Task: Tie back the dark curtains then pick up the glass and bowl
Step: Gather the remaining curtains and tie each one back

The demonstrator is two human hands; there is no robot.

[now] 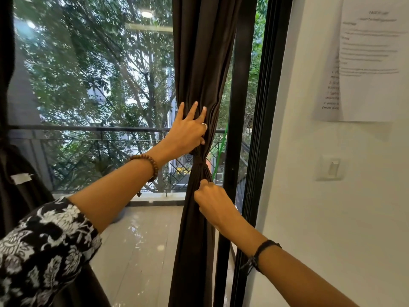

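So the left hand (pixel 188 127) is up on the dark curtain (pixel 199 63), fingers spread fairly straight and pressed against the gathered folds just above the knot (pixel 199 162), with the thumb tucked round the bunched fabric. The right hand (pixel 212 200) is right below that knot, fingers curled and pinching the cloth where it hangs down. The two hands sit one above the other with the knot between them, pretty close but not touching each other. The curtain is cinched in at that knot, right beside the black window frame (pixel 261 129), and falls to the shiny tiled floor (pixel 143 251). A second dark curtain (pixel 13 196) hangs at the far left edge.

On the white wall to the right there are printed sheets of paper (pixel 371 63) stuck up, but the text is too blurred to read. Below them sits a light switch (pixel 332 168).
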